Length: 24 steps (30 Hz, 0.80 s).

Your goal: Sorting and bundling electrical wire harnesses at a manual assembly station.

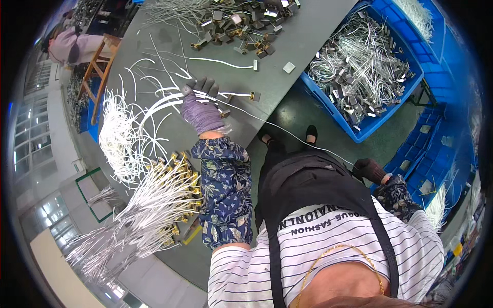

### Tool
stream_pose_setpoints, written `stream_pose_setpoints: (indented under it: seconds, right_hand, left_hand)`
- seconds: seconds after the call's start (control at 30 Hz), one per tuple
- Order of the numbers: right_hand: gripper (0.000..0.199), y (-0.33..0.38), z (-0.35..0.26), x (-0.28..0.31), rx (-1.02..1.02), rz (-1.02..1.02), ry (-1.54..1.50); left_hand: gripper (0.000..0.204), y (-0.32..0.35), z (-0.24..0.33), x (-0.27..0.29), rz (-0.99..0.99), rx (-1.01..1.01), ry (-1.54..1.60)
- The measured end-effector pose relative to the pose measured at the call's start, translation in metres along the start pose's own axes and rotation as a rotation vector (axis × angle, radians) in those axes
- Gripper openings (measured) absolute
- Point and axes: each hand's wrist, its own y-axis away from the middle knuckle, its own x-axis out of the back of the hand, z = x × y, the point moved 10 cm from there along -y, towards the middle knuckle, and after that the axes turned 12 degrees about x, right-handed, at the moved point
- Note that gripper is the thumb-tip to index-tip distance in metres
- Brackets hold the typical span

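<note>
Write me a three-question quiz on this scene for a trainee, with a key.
1. True or false: the left hand is over the grey table, while the right hand is out beyond its edge.

2. What colour is the crate that holds a heap of tangled cables?
A) red
B) blue
C) yellow

3. What long, slim thing crosses the table's edge and reaches the right hand?

Key:
1. True.
2. B.
3. A thin white cable.

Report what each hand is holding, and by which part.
Left hand: a bundle of white tubes, grip near one end. Right hand: a thin white cable, apparently near its end; the exact grip is hidden.
</note>
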Motion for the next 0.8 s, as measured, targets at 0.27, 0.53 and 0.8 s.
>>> stream_pose_setpoints:
  seconds: [0.27,0.53,0.8]
  right_hand:
    - [0.019,-0.020,-0.053,-0.007,-0.039,0.050,0.013]
    - [0.025,-0.055,-0.130,0.005,0.227,0.079,0.156]
    - [0.067,-0.147,-0.351,-0.046,0.662,0.066,-0.017]
  left_hand:
    - [0.021,0.072,-0.102,-0.061,-0.446,-0.581,-1.751]
    - [0.018,0.070,-0.048,-0.039,-0.203,-0.145,-1.311]
    - [0.038,0.047,-0.063,-0.006,-0.043,0.030,-0.699]
